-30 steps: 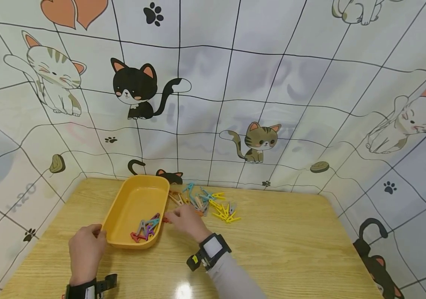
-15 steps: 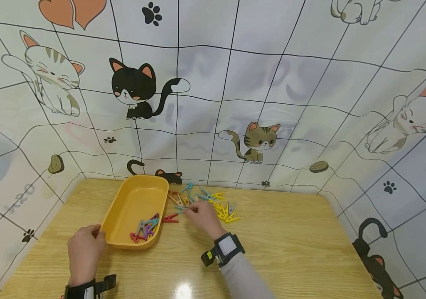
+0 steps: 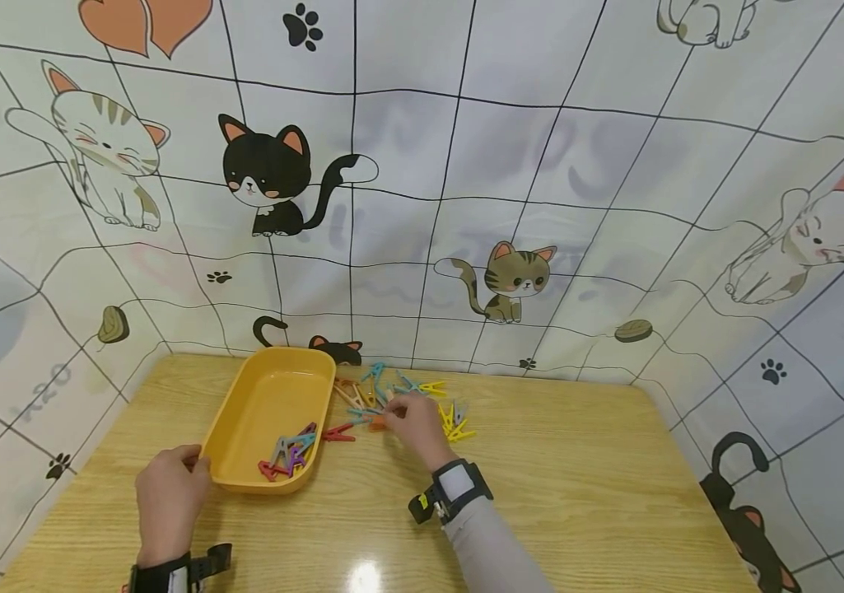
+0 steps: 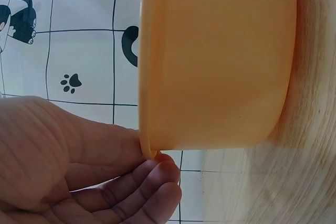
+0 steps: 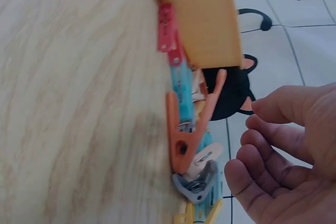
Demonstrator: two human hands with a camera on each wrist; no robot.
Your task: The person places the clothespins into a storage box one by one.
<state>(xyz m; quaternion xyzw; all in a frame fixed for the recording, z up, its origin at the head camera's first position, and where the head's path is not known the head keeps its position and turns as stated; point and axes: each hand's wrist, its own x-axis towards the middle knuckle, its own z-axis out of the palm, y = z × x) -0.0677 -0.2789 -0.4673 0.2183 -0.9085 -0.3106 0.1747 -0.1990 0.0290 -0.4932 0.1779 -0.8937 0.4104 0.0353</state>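
Observation:
My left hand pinches the near left rim of a yellow plastic tray; in the left wrist view its thumb lies over the rim with fingers curled beneath. Several red, blue, grey and purple clothespins lie in the tray's near right corner. My right hand is over the loose clothespins right of the tray. In the right wrist view its fingers are loosely bent and hold nothing, beside an orange clothespin and a grey clothespin. A red clothespin lies against the tray's right side.
Beyond and around the right hand lie blue clothespins, tan clothespins and yellow clothespins. The wooden table meets a cat-print sheet at the back and sides.
My right hand has moved right from the tray's side to the clothespin pile, leaving the red clothespin beside the tray. My left hand stays on the rim.

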